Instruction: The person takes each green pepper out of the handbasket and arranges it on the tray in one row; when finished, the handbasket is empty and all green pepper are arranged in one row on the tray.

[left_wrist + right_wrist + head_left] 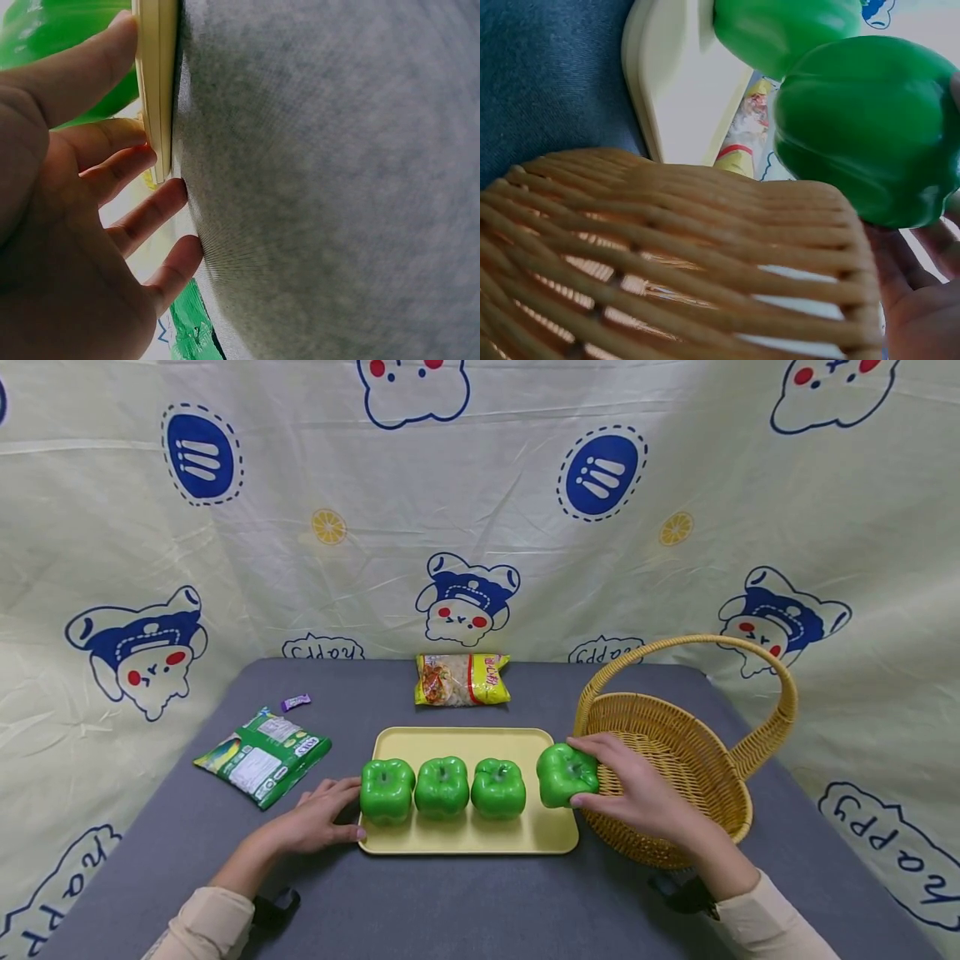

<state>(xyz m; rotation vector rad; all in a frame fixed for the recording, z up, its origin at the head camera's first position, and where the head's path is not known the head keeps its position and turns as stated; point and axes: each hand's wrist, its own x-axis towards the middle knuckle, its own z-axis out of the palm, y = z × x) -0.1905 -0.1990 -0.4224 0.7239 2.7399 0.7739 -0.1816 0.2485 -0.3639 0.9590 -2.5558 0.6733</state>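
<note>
My right hand [637,785] grips a green bell pepper [564,775] between thumb and fingers, over the right end of a pale yellow tray [465,842]. In the right wrist view, this bell pepper [870,127] is up beside the rim of the wicker basket [675,225]. Three more green bell peppers stand in a row on the tray: a left one [387,791], a middle one [442,787] and a right one [498,788]. My left hand [322,817] rests at the tray's left edge, its fingers spread and fingertips against the side in the left wrist view.
The wicker basket [660,714] with a tall arched handle stands right of the tray. A green snack bag [264,757] lies on the left, a small purple wrapped candy [296,702] behind it. Behind the tray lies a yellow-and-red food packet [462,680]. A printed curtain hangs behind the grey table.
</note>
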